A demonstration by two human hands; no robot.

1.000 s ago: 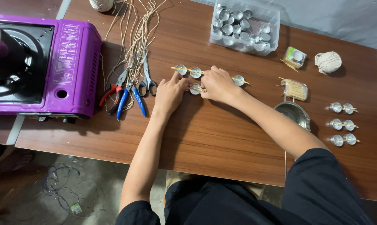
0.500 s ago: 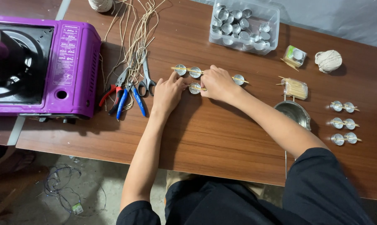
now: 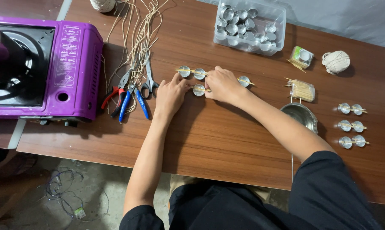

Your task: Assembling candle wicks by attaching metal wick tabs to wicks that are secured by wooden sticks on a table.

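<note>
Both hands sit together at the middle of the brown desk (image 3: 226,140). The left hand (image 3: 170,96) lies knuckles-up, fingertips touching a small metal cup (image 3: 199,90) that carries a thin wooden stick across its rim. The right hand (image 3: 221,85) comes in from the other side and covers that stick's far end; its fingers curl down, so whether its grip pinches the stick or only rests there, I cannot tell. Same for the left: fingers bent, nothing clearly clasped.

Just above the hands, 2 more cups (image 3: 191,72) share a stick, and another cup (image 3: 244,81) peeks out past the right knuckles, its stick partly hidden by the hand.

Left of the hands lie scissors (image 3: 150,81) and pliers (image 3: 122,96) on tangled cord. A purple stove (image 3: 69,64) is cut off at the frame's left edge. At the top, a clear tub of cups (image 3: 250,26); far right, 3 finished pairs (image 3: 352,125), small and hard to read.
</note>
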